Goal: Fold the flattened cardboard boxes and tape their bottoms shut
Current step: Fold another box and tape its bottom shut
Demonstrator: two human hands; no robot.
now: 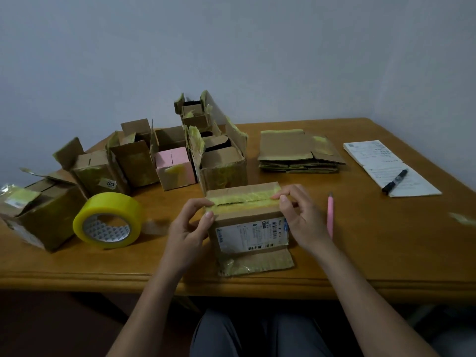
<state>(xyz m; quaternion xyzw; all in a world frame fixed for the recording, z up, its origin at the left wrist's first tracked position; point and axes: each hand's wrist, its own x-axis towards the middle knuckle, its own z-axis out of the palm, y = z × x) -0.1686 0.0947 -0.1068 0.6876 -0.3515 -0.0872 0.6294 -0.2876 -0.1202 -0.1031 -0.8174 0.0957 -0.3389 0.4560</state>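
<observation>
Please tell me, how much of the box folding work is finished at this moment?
Done: several folded boxes stand at the table's back left. In hand: the left hand and right hand hold one box with its flaps closed. Left: a stack of flattened boxes; the tape roll sits unused.

Dim, flat light; soft focus; wide-angle edge distortion.

folded boxes [177, 161]: 7 | tape roll [108, 220]: 1 | marker [394, 181]: 1 | flat stack [300, 152]: 1
</observation>
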